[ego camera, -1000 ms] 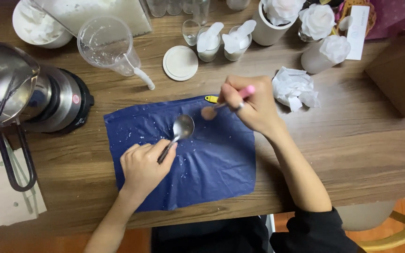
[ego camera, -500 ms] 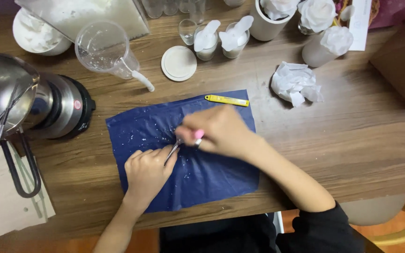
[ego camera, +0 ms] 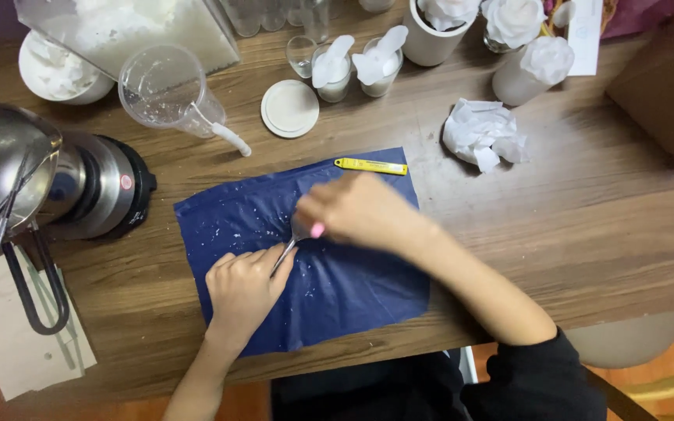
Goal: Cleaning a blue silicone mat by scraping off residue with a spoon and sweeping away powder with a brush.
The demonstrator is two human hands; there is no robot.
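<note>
A dark blue sheet (ego camera: 352, 284) speckled with white flakes lies on the wooden table (ego camera: 587, 234). My left hand (ego camera: 243, 284) rests on it and grips the handle of a metal spoon (ego camera: 286, 251). My right hand (ego camera: 356, 210) is closed over the spoon's bowl and holds a small pink-tipped tool (ego camera: 317, 230) against it. The bowl itself is hidden under my right fingers. A yellow cutter (ego camera: 370, 165) lies at the sheet's far edge, apart from both hands.
A metal pot (ego camera: 9, 171) with utensils sits on a black base at left, above a brown paper sheet (ego camera: 21, 343). A clear measuring jug (ego camera: 167, 92), a white lid (ego camera: 290, 109), small glasses, white candles and crumpled paper (ego camera: 481, 132) stand behind.
My right hand came down from the sheet's far edge onto the spoon's bowl with the pink-tipped tool. The yellow cutter is uncovered. My left hand stayed on the spoon's handle.
</note>
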